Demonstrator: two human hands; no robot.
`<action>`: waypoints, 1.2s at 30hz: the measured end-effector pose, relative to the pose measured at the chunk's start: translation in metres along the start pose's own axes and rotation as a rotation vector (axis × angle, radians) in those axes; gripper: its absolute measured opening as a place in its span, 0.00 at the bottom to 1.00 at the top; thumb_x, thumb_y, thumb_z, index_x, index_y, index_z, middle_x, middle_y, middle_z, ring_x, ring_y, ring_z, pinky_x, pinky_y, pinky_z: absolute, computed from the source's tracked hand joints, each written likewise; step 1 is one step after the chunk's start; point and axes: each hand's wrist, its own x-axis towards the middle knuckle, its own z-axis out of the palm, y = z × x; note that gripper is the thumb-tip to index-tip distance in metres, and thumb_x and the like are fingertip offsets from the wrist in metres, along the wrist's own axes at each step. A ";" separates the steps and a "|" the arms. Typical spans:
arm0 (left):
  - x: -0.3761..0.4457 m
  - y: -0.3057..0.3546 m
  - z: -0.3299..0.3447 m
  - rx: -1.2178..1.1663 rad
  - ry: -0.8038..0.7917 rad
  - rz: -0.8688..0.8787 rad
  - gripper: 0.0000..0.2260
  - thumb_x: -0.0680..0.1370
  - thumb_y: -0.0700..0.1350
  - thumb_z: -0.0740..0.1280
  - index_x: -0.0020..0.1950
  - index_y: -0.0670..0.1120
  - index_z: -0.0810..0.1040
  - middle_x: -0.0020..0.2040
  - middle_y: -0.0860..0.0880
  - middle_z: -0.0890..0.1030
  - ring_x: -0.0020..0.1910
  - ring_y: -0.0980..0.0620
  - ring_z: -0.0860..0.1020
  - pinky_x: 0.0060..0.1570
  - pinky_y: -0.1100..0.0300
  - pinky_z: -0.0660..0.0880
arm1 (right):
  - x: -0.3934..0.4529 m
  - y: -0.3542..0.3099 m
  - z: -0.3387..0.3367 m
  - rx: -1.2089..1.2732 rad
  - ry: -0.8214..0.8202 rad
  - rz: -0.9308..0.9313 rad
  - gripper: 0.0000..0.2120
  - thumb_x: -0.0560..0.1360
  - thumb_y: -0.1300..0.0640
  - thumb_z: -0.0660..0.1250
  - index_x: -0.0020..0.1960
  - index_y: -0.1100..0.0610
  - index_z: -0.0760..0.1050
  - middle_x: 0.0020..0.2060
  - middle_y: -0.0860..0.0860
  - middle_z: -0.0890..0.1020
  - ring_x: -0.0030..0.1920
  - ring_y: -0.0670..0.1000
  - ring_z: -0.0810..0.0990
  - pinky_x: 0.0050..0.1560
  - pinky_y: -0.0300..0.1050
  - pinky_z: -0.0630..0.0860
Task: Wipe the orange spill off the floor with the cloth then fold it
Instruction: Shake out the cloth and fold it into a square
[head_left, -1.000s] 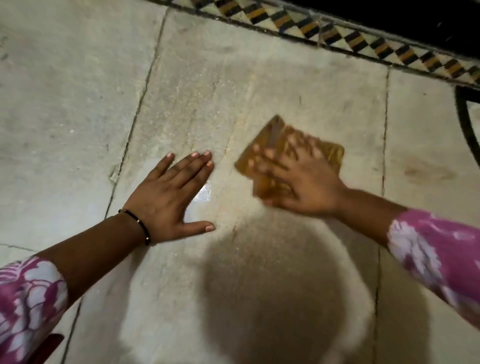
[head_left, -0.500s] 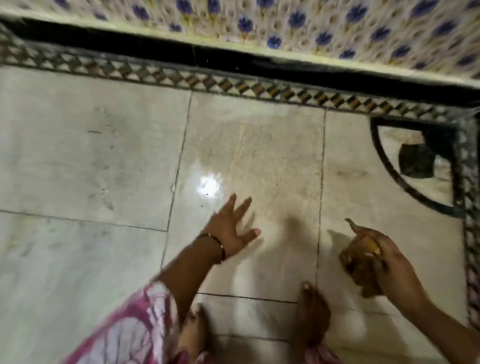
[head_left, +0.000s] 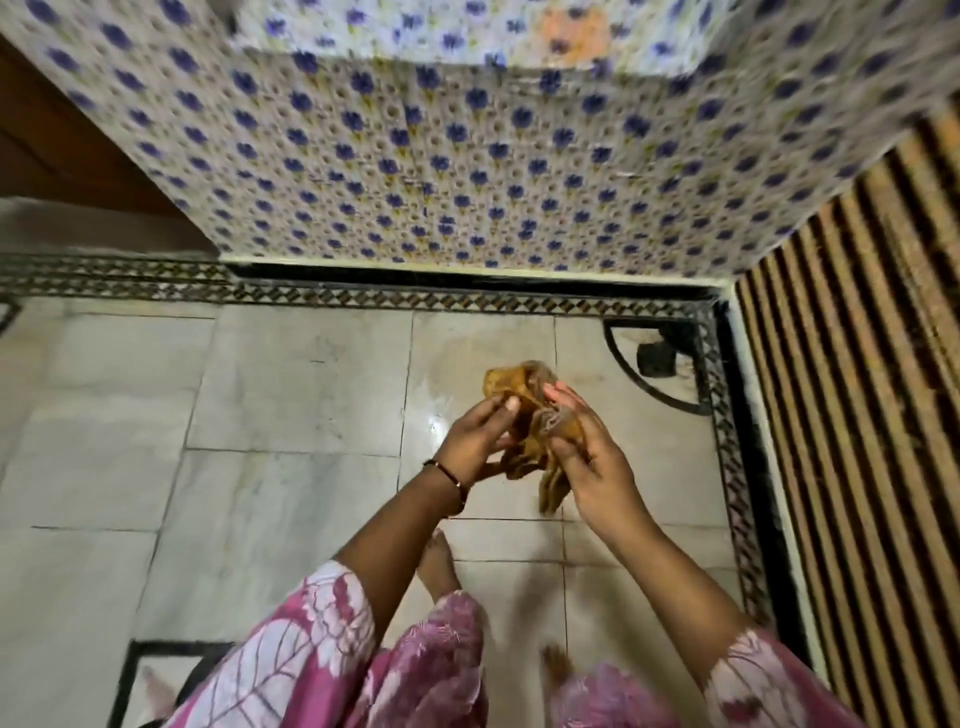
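Both hands together: our left hand (head_left: 475, 441) and right hand (head_left: 592, 457) grip the bunched cloth (head_left: 524, 410) between them, above the floor (head_left: 291, 467). Wall (head_left: 467, 171) ahead, bare tiles left.

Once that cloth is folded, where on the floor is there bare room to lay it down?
Bare tiles lie left of the left hand, up to the patterned border. The tile under the cloth shows a wet sheen. It is tighter near the feet and the dark object in the corner.
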 end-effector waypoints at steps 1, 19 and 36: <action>-0.017 0.002 0.011 0.000 -0.011 0.040 0.08 0.79 0.53 0.61 0.52 0.52 0.77 0.46 0.51 0.80 0.43 0.52 0.79 0.42 0.58 0.76 | -0.011 -0.011 -0.003 0.077 0.001 0.018 0.23 0.78 0.57 0.59 0.65 0.31 0.64 0.70 0.47 0.69 0.70 0.46 0.67 0.71 0.51 0.64; -0.253 -0.017 0.161 -0.285 0.396 0.414 0.05 0.79 0.45 0.64 0.45 0.47 0.78 0.45 0.45 0.82 0.45 0.48 0.79 0.44 0.57 0.76 | -0.214 -0.116 -0.150 0.667 0.001 0.093 0.16 0.77 0.42 0.54 0.58 0.45 0.74 0.51 0.47 0.84 0.57 0.51 0.79 0.63 0.56 0.71; -0.310 0.036 0.159 -0.118 0.357 0.732 0.07 0.79 0.47 0.63 0.47 0.47 0.79 0.44 0.46 0.81 0.48 0.45 0.80 0.50 0.51 0.78 | -0.238 -0.162 -0.213 0.676 0.119 -0.078 0.16 0.77 0.48 0.62 0.59 0.57 0.76 0.51 0.57 0.83 0.53 0.56 0.82 0.52 0.55 0.79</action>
